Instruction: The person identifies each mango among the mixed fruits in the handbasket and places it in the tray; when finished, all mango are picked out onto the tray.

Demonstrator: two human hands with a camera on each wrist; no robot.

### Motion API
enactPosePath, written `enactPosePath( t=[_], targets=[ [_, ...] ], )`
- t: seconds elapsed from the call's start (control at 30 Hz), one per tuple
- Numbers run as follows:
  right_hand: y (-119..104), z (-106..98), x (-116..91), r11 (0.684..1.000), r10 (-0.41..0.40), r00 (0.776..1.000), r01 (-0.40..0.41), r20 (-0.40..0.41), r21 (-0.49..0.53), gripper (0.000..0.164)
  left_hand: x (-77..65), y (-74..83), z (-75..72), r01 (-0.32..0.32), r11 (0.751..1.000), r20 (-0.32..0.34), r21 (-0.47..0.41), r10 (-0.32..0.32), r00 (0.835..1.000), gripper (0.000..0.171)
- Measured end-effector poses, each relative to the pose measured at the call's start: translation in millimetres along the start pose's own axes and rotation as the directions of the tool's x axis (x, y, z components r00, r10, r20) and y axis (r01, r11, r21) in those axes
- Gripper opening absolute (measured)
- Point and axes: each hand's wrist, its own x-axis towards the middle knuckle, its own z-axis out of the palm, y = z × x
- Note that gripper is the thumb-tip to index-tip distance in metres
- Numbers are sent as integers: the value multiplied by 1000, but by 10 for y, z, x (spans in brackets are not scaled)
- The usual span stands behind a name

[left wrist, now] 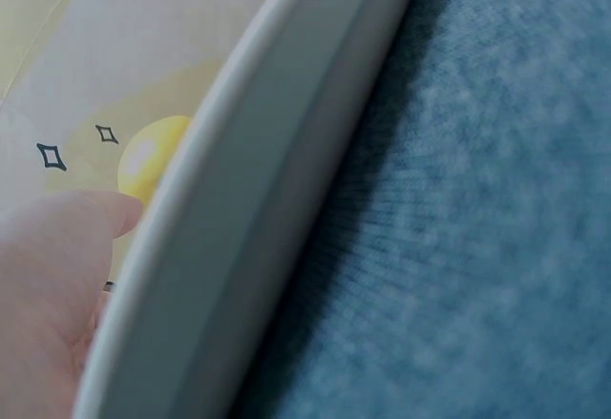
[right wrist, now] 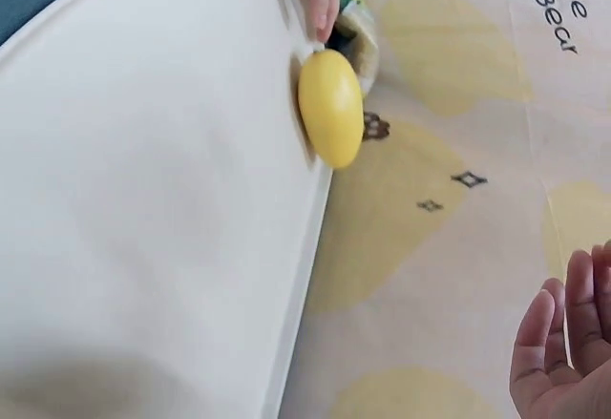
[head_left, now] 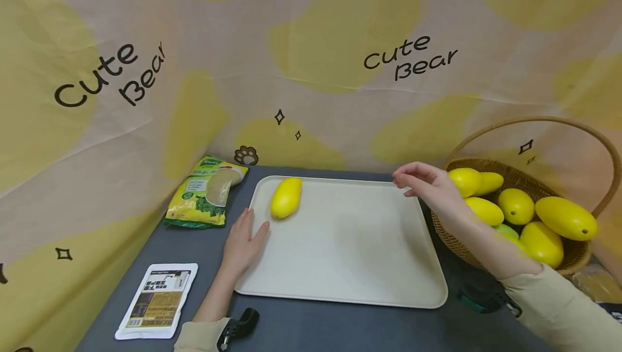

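Observation:
A smooth yellow mango-like fruit [head_left: 286, 197] lies near the back left corner of a white tray [head_left: 340, 244]. My left hand [head_left: 244, 244] rests at the tray's left edge, fingers straight and thumb over the rim; it grips nothing. In the left wrist view the thumb shows beside the tray's rim [left wrist: 191, 209]. Held up above the back right corner of the tray, my right hand [head_left: 427, 184] has loosely bent fingers with nothing between them. The right wrist view shows its fingers [right wrist: 535, 338] against the backdrop, apart from the fruit [right wrist: 331, 109].
A wicker basket [head_left: 454, 241] with a tall handle stands to the right, holding several yellow fruits [head_left: 566, 218] and a green one. At the left are a yellow-green food bag [head_left: 204, 193] and a white flat pouch [head_left: 157, 302]. A printed cloth [head_left: 311, 71] hangs behind the table.

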Motion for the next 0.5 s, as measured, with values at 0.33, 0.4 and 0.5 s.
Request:
enactPosePath(
  t=[0.33,0.4,0.5],
  targets=[
    [127,-1068,-182,908,71,994,-99,-83,-407,47,-9,11,-15,34,999,15,-5,-33,999,71],
    [171,-1190,-169,877,112,990,-138,-83,-460,56,-13,14,-16,39,999,15,-3,-39,999,71],
    [227,-1326,-131,823,201,978,-199,-55,-532,76,-11,6,-18,40,999,21,0,-40,999,71]
  ],
)
